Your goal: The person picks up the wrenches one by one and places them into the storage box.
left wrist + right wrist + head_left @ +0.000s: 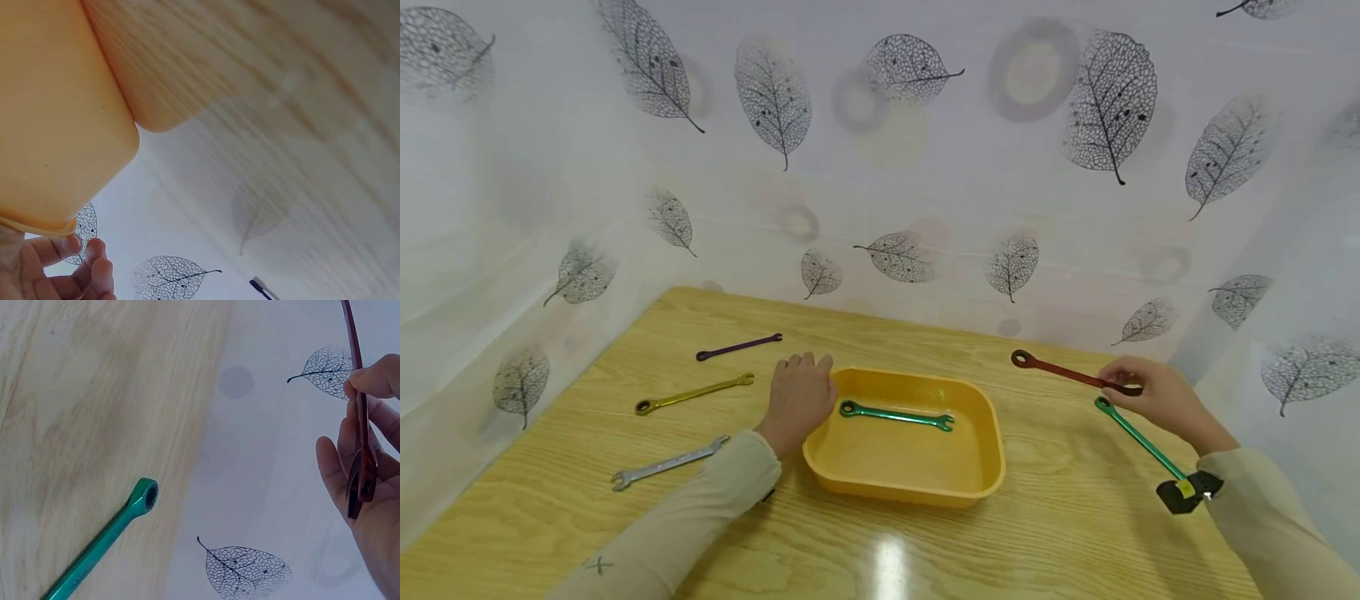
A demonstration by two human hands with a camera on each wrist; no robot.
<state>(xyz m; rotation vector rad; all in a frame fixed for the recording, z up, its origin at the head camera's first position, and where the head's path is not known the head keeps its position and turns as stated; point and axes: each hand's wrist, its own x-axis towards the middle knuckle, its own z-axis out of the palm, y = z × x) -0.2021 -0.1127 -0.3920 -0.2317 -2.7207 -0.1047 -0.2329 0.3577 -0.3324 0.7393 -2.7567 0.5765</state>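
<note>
My right hand (1150,400) pinches a red ratcheting wrench (1060,371) near its open end, thumb against fingers; its ring end points left. In the right wrist view the red wrench (361,425) is seen edge-on. Below that hand a green ratcheting wrench (1150,446) lies on the table, partly covered by the wrist camera. My left hand (801,400) grips the back left rim of a yellow plastic tray (996,450), fingers curled at its corner. Another green wrench (895,416) lies inside the tray.
Left of the tray lie a purple wrench (739,347), a yellow wrench (694,395) and a silver wrench (670,463), set apart from one another. The wooden table (880,550) ends at a pale leaf-printed curtain (925,183) behind and on both sides.
</note>
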